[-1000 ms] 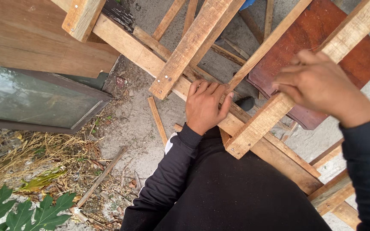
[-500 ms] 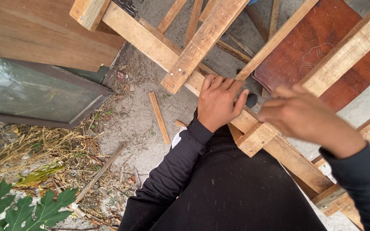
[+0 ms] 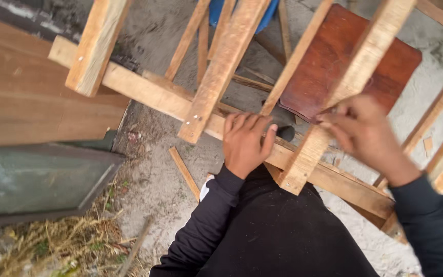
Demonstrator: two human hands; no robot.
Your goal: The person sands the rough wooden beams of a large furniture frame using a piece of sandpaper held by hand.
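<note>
Your right hand (image 3: 366,134), motion-blurred so its grip cannot be told, has dropped onto the pale upright wooden slat (image 3: 348,90), while your left hand (image 3: 246,141) stays flat, fingers spread, on the long pale wooden rail (image 3: 144,91) just left of it.

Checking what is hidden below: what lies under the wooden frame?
Under the wooden frame lie sandy ground, a reddish-brown board and a loose stick. The slats cover parts of the board.
</note>
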